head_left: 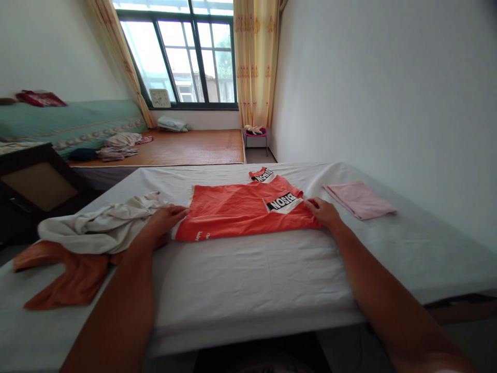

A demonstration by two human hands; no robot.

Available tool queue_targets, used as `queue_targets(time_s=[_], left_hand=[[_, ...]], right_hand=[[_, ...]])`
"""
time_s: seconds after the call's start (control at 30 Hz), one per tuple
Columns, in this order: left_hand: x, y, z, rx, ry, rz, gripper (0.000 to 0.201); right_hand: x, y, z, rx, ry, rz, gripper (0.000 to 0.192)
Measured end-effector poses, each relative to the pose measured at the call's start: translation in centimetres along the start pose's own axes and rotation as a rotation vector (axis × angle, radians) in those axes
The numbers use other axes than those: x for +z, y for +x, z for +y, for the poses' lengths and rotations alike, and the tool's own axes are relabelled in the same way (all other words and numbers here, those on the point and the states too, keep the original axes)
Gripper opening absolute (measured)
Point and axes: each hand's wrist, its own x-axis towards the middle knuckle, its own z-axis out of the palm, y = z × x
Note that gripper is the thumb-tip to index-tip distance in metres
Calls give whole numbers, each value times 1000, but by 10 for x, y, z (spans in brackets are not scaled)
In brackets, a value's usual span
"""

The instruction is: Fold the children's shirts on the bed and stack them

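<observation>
An orange T-shirt [236,210] with black-and-white lettering lies partly folded on the white-sheeted bed [252,269]. My left hand [167,217] rests flat on the shirt's left edge, fingers pointing right. On the shirt's right edge lies my right hand [323,212], fingers touching the cloth beside the printed sleeve. Whether either hand pinches the fabric is unclear; both look pressed on it.
A cream garment [101,225] lies over an orange garment [66,280] at the bed's left. A folded pink cloth [359,199] sits at the right. Beyond are a wooden platform with clothes [120,145], a small stool [256,133], a window and a dark cabinet [34,186].
</observation>
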Motion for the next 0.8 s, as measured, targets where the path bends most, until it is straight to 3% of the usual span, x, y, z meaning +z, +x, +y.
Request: queue_targets(time_s=[0.1, 0.2, 0.37, 0.43, 0.5, 0.67, 0.8], left_hand=[[8, 12, -3, 214, 71, 0, 57], [21, 18, -5, 269, 138, -76, 53], [35, 20, -8, 352, 258, -149, 45], [35, 19, -7, 363, 280, -143, 42], [32, 17, -5, 362, 256, -134, 39], [24, 13, -1, 308, 192, 0, 37], [26, 11, 2, 254, 357, 124, 36]], right_hand=[[-6, -1, -14, 36, -141, 128, 43], [-10, 4, -33, 2, -250, 172, 46], [-1, 30, -52, 32, -282, -96, 49], [4, 42, -51, 18, -263, -204, 38], [7, 52, -50, -47, -204, -224, 27], [10, 62, -52, -152, -11, 120, 28], [21, 53, -60, -122, -59, 209, 40]])
